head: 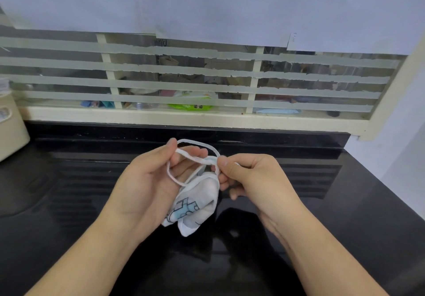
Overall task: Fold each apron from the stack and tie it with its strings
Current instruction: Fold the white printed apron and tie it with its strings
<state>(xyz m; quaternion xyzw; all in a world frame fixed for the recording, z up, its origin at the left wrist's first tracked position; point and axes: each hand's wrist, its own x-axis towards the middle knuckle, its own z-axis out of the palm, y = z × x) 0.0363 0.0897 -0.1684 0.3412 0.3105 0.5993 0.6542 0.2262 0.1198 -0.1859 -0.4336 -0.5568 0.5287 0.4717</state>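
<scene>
From the head view we see both hands raised above a glossy black counter (345,180), working a small folded apron (197,201) between them. The apron is a compact white bundle with a blue and grey print, hanging in the air just under the fingers and clear of the counter. Our left hand (149,180) has its palm turned toward us, the fingers loosely curled, with the white strings (195,158) looped over the fingers and the thumb tip pressing the loop at its top. Our right hand (248,176) pinches the strings between thumb and forefinger right at the top of the bundle, the other fingers curled under. Behind the counter runs a taped glass window (207,77), and a cream box (9,123) stands at the left edge.
</scene>
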